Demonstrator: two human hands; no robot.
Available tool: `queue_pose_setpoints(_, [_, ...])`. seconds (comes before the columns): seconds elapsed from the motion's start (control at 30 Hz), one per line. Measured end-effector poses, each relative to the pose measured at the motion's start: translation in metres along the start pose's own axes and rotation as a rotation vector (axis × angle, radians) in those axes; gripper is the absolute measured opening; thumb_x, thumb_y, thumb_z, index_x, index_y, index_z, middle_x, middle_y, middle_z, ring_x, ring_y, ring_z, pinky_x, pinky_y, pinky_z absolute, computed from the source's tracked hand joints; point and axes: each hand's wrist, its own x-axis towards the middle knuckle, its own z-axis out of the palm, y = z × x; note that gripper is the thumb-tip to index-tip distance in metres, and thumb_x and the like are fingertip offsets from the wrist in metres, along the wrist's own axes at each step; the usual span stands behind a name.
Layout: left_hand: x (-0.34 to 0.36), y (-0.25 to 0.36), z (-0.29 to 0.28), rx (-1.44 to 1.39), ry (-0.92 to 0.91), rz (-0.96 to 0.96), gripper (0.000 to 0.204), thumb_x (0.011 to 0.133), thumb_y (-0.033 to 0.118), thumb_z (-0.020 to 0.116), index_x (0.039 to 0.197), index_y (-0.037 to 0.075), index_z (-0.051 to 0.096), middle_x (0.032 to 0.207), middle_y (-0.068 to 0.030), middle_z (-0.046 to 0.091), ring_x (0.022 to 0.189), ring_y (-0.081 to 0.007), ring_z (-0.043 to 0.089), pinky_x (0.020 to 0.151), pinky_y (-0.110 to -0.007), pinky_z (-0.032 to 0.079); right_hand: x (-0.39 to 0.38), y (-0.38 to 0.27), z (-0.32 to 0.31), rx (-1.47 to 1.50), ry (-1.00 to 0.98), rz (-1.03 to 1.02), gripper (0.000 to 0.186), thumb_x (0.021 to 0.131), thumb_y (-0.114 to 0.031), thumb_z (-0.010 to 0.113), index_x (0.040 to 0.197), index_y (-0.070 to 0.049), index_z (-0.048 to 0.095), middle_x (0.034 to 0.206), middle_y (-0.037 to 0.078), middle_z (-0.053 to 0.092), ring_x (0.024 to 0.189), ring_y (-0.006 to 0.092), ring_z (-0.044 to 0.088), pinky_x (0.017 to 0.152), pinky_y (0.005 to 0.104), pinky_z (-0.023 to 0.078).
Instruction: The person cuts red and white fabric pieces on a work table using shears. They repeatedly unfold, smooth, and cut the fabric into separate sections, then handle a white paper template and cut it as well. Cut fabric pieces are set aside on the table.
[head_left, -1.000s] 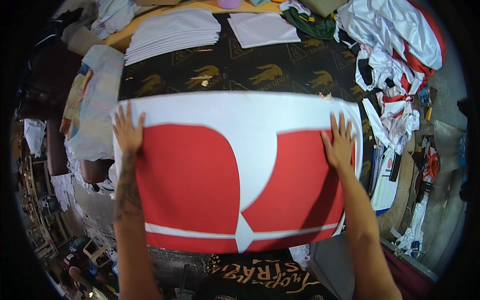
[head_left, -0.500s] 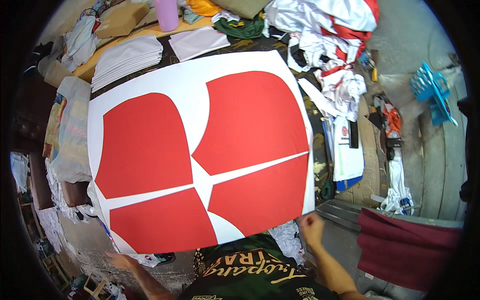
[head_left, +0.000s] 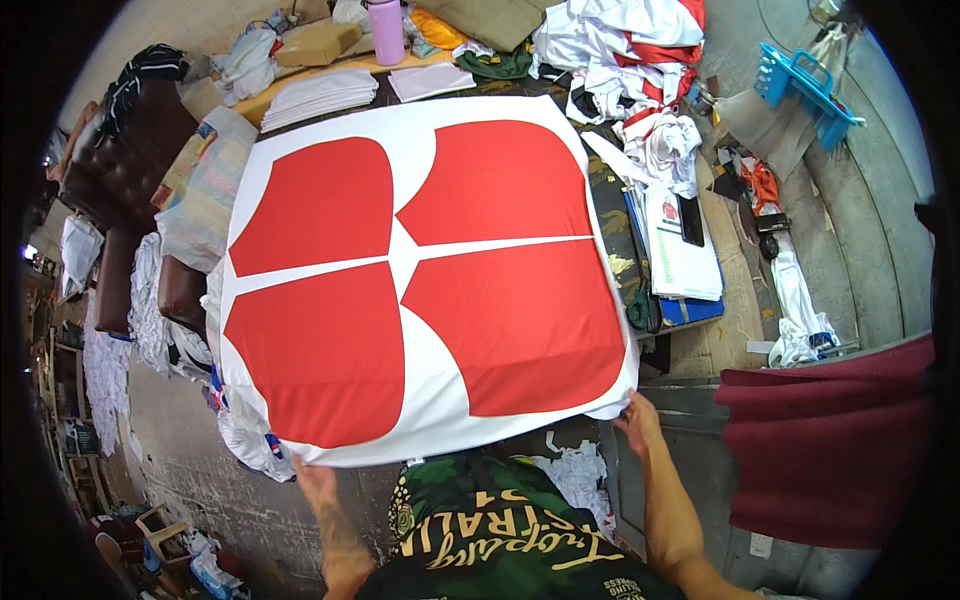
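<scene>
A large white fabric sheet printed with several red panel shapes lies over the dark table, its near part hanging toward me. At its near left corner, my left hand is closed on the hem, with the fingertips partly behind the cloth. My right hand pinches the near right corner, where the edge folds a little. One of the red panels shows a faint crosswise crease close to the near edge.
Folded white cloths and a pink tumbler stand at the back. White and red fabric is heaped at the back right. Papers with a phone lie right of the sheet. A maroon cloth hangs at right, a brown tufted chair stands left.
The sheet has settled flatter onto the table, and its near edge has come up in view. My left hand has moved right and up to the hem; the right hand is slightly higher.
</scene>
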Motion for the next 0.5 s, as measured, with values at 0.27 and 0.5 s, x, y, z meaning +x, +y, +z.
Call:
queue_pose_setpoints(0.27, [-0.121,0.106,0.081,0.838,0.259,0.422,0.073,0.101,0.022,0.076,0.161,0.001,0.04,0.157,-0.019,0.053,0.148,-0.0317,0.047,0.125,-0.043,0.035,-0.076,-0.018,-0.02,-0.432,0.454,-0.357,0.024,0.104,-0.005,0.062,0.128,-0.002,0.068,0.114,0.003,0.07,0.1,0.0127,0.065,0.088,0.0302,0.052])
queue_pose_setpoints(0.5, [-0.015,0.18,0.312,1.132,-0.168,0.462,0.057,0.1,0.024,0.074,0.15,0.004,0.054,0.143,-0.0135,0.065,0.13,-0.0221,0.062,0.101,-0.037,0.051,-0.089,-0.272,0.047,-0.168,-0.164,-0.715,0.031,0.102,-0.024,0.075,0.121,0.0,0.069,0.107,0.005,0.073,0.098,0.0119,0.067,0.088,0.0273,0.053])
